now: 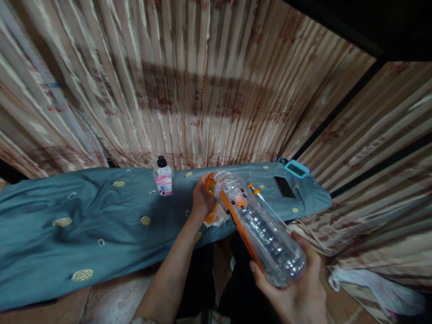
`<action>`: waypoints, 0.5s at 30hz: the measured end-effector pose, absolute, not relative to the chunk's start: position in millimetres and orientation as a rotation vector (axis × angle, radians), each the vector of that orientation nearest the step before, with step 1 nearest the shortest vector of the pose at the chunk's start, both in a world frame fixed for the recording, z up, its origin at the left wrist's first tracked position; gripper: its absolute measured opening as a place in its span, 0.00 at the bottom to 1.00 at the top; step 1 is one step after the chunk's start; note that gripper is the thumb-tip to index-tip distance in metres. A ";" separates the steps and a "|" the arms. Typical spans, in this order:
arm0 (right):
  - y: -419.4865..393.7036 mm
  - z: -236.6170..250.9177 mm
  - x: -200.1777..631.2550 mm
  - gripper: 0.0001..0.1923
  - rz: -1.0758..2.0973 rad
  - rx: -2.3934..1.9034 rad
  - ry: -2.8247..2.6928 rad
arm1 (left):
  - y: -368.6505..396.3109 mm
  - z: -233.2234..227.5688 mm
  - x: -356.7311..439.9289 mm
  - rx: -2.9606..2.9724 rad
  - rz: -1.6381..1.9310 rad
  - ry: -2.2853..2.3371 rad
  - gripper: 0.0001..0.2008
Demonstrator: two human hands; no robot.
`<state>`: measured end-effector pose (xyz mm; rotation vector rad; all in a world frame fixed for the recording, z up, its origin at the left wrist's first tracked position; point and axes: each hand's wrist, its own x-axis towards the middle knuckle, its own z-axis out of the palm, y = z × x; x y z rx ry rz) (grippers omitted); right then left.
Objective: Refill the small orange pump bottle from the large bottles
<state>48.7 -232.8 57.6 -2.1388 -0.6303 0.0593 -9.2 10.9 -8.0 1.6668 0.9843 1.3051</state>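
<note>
Head view. Bottle [259, 227], clear plastic with an orange label strip, is lying tilted in the air over the near edge of the blue cloth-covered table [84, 225], base toward the camera, neck pointing away and up. Right hand [297, 288] is cupping the base from beneath, fingers curled round the lower wall and thumb pressing along the side. Left hand [202, 198] is closing round the neck end at the orange cap [211, 183], fingers wrapping it; how tightly they are pinching cannot be told, since the back of the hand is covering the cap.

Judgement on handling: the bottle is looking empty or nearly so, hence light. Thin ribbed walls are likely denting under a hard squeeze, so the stiff base and the neck ring seem the best places to take hold. Smooth plastic may be slippery; the ribs are giving some purchase.

Near the table's far edge a small bottle [164, 180] with a black cap and pink label is standing upright, well apart from the hands. Toward the right end, a dark phone [284, 187] is lying flat, a blue-framed device [296, 168] at the far right corner, and a thin orange-tipped tool [266, 204] just beside the bottle's neck. Striped curtains [202, 90] are hanging behind.
</note>
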 end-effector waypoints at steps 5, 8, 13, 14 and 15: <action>-232.2 58.2 48.6 0.54 0.048 -2.134 -0.630 | 9.3 -5.8 -9.7 1.635 1.304 0.982 0.14; -233.0 58.8 48.3 0.53 0.044 -2.147 -0.635 | 8.4 -4.7 -9.9 1.626 1.294 0.998 0.14; -233.2 57.8 48.2 0.54 0.090 -2.117 -0.615 | 10.6 -10.6 -8.5 1.636 1.342 0.957 0.14; -233.1 57.3 48.4 0.53 0.084 -2.110 -0.621 | 11.0 -11.5 -8.3 1.638 1.344 0.951 0.14; -233.1 56.8 48.7 0.53 0.073 -2.112 -0.626 | 11.2 -11.8 -8.3 1.638 1.339 0.952 0.14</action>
